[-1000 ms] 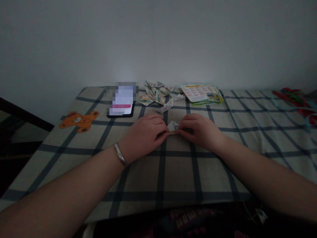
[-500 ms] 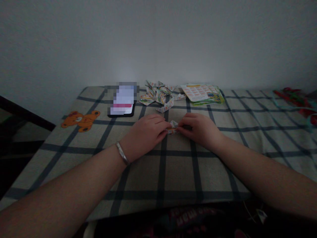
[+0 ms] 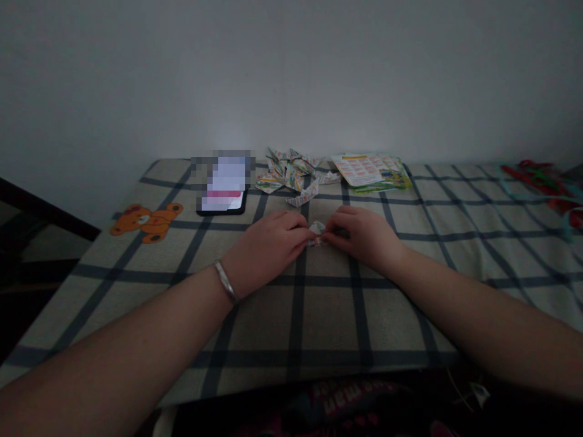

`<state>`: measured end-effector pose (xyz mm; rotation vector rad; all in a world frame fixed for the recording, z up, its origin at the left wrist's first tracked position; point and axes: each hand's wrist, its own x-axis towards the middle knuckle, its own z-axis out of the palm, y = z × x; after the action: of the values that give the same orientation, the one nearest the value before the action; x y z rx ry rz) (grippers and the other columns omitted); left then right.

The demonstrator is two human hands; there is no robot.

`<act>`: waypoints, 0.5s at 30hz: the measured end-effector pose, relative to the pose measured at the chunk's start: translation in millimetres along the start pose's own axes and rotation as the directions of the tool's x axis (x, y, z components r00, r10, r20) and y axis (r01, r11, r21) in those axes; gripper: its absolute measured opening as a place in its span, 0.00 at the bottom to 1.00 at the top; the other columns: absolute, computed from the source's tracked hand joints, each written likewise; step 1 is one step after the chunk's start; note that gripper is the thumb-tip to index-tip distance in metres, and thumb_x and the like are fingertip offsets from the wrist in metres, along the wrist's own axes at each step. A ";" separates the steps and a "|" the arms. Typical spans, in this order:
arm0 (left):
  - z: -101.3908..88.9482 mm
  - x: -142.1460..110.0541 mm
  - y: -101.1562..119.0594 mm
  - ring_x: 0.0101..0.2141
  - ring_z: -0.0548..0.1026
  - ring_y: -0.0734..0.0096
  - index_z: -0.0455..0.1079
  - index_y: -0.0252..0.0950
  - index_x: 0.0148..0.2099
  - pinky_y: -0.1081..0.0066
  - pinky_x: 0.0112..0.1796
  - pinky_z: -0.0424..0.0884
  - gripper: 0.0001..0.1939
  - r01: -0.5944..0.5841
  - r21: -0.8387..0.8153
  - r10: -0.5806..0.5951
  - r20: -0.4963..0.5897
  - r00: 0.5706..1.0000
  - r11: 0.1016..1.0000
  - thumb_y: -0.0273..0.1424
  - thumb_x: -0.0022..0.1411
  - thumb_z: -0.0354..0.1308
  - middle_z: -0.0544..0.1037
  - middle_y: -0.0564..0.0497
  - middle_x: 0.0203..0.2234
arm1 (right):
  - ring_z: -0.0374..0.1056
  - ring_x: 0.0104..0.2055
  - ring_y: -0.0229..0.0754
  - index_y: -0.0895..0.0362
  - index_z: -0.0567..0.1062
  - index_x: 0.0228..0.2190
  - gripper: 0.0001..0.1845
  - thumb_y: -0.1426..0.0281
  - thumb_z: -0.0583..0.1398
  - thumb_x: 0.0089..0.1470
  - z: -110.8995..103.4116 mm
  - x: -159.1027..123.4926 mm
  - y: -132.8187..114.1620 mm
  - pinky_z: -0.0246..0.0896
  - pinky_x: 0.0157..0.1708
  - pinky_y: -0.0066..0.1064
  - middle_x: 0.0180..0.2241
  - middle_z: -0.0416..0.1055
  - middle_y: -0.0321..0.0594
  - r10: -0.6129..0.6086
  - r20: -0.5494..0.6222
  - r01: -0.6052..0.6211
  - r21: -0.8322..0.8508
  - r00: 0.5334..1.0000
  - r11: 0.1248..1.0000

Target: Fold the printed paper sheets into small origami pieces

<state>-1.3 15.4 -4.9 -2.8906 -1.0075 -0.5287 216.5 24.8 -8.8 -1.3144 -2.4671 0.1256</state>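
A small folded piece of printed paper (image 3: 317, 233) lies on the checked cloth (image 3: 328, 315) at the centre of the table. My left hand (image 3: 268, 246) pinches its left side with curled fingers; a silver bracelet sits on that wrist. My right hand (image 3: 364, 237) pinches the paper's right side, fingers pressed together. Both hands rest on the cloth with the paper between their fingertips, mostly hidden by them.
A pile of folded paper pieces (image 3: 291, 176) lies behind the hands. Printed leaflets (image 3: 368, 172) sit at the back right, a lit phone (image 3: 224, 189) at the back left. An orange bear print (image 3: 146, 221) marks the cloth. Red and green ribbons (image 3: 544, 182) lie far right.
The paper piece between my fingers has become smaller and flatter. Both hands have shifted slightly away from me and closer together.
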 end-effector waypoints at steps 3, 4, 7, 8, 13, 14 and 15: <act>-0.3 -0.1 0.0 0.41 0.73 0.64 0.75 0.36 0.45 0.63 0.44 0.71 0.09 -0.031 0.019 0.031 -0.009 0.999 0.999 0.28 0.66 0.54 0.76 0.48 0.39 | 0.66 0.33 0.40 0.56 0.76 0.31 0.07 0.66 0.62 0.55 0.6 0.0 0.2 0.53 0.31 0.30 0.33 0.72 0.39 -0.006 -0.001 0.006 0.023 1.000 1.000; -0.6 -0.1 -0.1 0.42 0.73 0.63 0.75 0.37 0.45 0.63 0.45 0.71 0.09 -0.046 0.022 0.046 -0.011 0.999 0.999 0.27 0.66 0.54 0.77 0.48 0.39 | 0.66 0.33 0.40 0.56 0.76 0.30 0.06 0.66 0.62 0.55 0.6 0.1 0.3 0.54 0.32 0.30 0.33 0.72 0.39 -0.009 0.000 0.009 0.032 1.000 0.999; -1.6 -0.7 -0.5 0.45 0.73 0.63 0.76 0.37 0.44 0.63 0.47 0.71 0.09 -0.095 0.012 0.096 -0.026 0.995 0.995 0.26 0.65 0.55 0.78 0.49 0.40 | 0.66 0.33 0.40 0.57 0.76 0.30 0.06 0.67 0.61 0.55 0.5 0.8 0.7 0.54 0.32 0.30 0.32 0.72 0.39 -0.018 0.003 0.017 0.047 1.000 0.999; -1.9 -1.0 -0.7 0.45 0.73 0.64 0.76 0.37 0.44 0.63 0.47 0.71 0.10 -0.108 0.010 0.108 -0.029 0.994 0.994 0.25 0.65 0.55 0.78 0.50 0.40 | 0.66 0.33 0.40 0.57 0.76 0.30 0.06 0.67 0.61 0.55 0.4 1.0 0.8 0.54 0.32 0.30 0.32 0.72 0.39 -0.020 0.003 0.020 0.048 1.000 0.999; -2.6 -1.7 -1.5 0.45 0.72 0.63 0.75 0.38 0.46 0.62 0.47 0.71 0.11 -0.116 0.004 0.116 -0.003 0.993 0.993 0.24 0.64 0.54 0.78 0.50 0.40 | 0.66 0.33 0.40 0.56 0.75 0.30 0.05 0.68 0.61 0.55 0.3 1.2 1.0 0.55 0.33 0.30 0.31 0.71 0.39 -0.016 0.005 0.015 0.054 1.000 0.998; -2.9 -1.7 -1.4 0.45 0.72 0.63 0.75 0.39 0.46 0.62 0.47 0.71 0.12 -0.106 -0.001 0.106 0.008 0.994 0.994 0.24 0.64 0.55 0.78 0.50 0.41 | 0.65 0.33 0.40 0.56 0.75 0.30 0.05 0.68 0.61 0.55 0.5 1.2 1.0 0.55 0.33 0.30 0.31 0.71 0.39 -0.018 0.006 0.018 0.057 1.000 0.998; -3.3 -1.6 -0.9 0.45 0.72 0.63 0.75 0.39 0.47 0.62 0.47 0.71 0.12 -0.093 -0.004 0.093 0.023 0.995 0.996 0.24 0.63 0.55 0.78 0.50 0.41 | 0.65 0.33 0.40 0.56 0.75 0.30 0.05 0.68 0.61 0.55 0.8 1.2 1.0 0.55 0.33 0.30 0.32 0.71 0.39 -0.022 0.007 0.021 0.062 1.000 0.998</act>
<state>-4.1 14.7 -2.4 -2.9348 -0.8700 -0.4924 216.4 26.4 -9.5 -1.2640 -2.4624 0.2002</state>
